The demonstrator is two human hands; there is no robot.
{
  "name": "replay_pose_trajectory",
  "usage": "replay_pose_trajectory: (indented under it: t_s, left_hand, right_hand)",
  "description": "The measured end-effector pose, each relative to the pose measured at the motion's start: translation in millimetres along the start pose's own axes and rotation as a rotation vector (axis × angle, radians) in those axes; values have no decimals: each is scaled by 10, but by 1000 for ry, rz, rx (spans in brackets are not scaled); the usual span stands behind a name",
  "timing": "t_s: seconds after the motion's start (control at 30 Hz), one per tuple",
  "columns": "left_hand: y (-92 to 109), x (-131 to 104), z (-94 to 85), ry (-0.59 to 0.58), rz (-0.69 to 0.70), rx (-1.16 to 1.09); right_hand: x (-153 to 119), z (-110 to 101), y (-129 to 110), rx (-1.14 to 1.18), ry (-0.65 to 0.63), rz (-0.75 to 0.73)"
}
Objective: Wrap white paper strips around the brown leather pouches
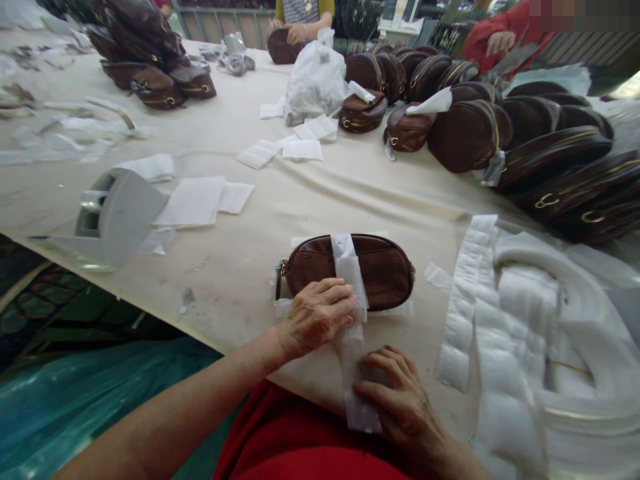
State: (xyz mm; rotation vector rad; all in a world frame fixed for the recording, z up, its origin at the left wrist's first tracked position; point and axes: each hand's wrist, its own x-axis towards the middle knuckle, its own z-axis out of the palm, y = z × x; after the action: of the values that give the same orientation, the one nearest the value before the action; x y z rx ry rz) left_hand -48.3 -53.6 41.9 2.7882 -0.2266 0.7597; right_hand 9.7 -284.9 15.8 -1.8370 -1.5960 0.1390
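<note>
A small brown oval bag (385, 270) with a zip pull at its left end lies on the table in front of me. Around its middle runs a translucent white wrapping strip (345, 250), whose free end trails down toward my lap. My left hand (320, 313) rests on the bag's lower edge, fingers stretched flat across the strip. Lower down, my right hand (400, 393) has its bent fingers on the strip's trailing end, gripping its right edge. White sheet edges show under the bag.
A grey tape dispenser (130, 213) stands left, beside white foam sheets (193, 202). At right lie rolled white padding strips (520, 313). Brown bags (470, 137) crowd the back right; others are piled (157, 87) back left. A stuffed plastic bag (315, 77) sits mid-table. Two people work across the table.
</note>
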Motion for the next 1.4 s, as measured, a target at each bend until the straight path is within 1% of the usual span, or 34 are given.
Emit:
replay_pose_trajectory:
  t_s: [0.03, 0.1, 0.23, 0.33, 0.4, 0.47, 0.53, 0.57, 0.6, 0.63, 0.7, 0.73, 0.8, 0.87, 0.97, 1.23, 1.3, 1.4]
  left_hand:
    - [-1, -3, 1, -5, 0, -4]
    - [-1, -4, 0, -3, 8, -5]
    - [9, 0, 8, 17, 7, 9]
    - [23, 2, 28, 38, -4, 8]
    - [33, 3, 39, 49, -12, 3]
    - [44, 6, 41, 52, -24, -4]
    - [53, 10, 32, 48, -37, -6]
    - [57, 13, 27, 42, -40, -6]
    - [60, 17, 21, 39, -39, -4]
    - [62, 20, 18, 40, -34, -2]
    - [63, 25, 17, 59, -21, 2]
    - [62, 26, 21, 70, -19, 1]
    - [58, 24, 33, 76, -29, -5]
    - [57, 19, 46, 65, -45, -14]
    - [61, 15, 56, 59, -63, -20]
    - [74, 48, 24, 66, -80, -47]
    - [74, 54, 14, 68, -79, -51]
    - [76, 57, 4, 67, -94, -64]
  right_hand:
    - [-1, 17, -15, -10, 52, -36]
    - [22, 4, -61, -12, 107, -106]
    - [126, -119, -171, -3, 122, -202]
    - [169, -133, -213, -33, 117, -228]
    - [164, -107, -218, -9, 82, -208]
    - [146, -110, -211, 36, 16, -164]
    - [146, -171, -183, 64, -53, -102]
    - [164, -216, -156, 76, -58, -64]
    - [197, -262, -121, 82, -30, -18]
    - [247, -299, -75, 74, 28, 36]
    - [394, -327, 35, 21, 191, 117]
    - [481, -314, 91, -23, 253, 134]
    - [653, -250, 182, -123, 310, 131]
    - [780, -174, 226, -190, 318, 123]
    - [852, -106, 221, -214, 308, 153]
    - [860, -135, 188, -89, 273, 235]
    - [880, -127, 189, -93, 288, 236]
    - [898, -92, 190, -120, 349, 228]
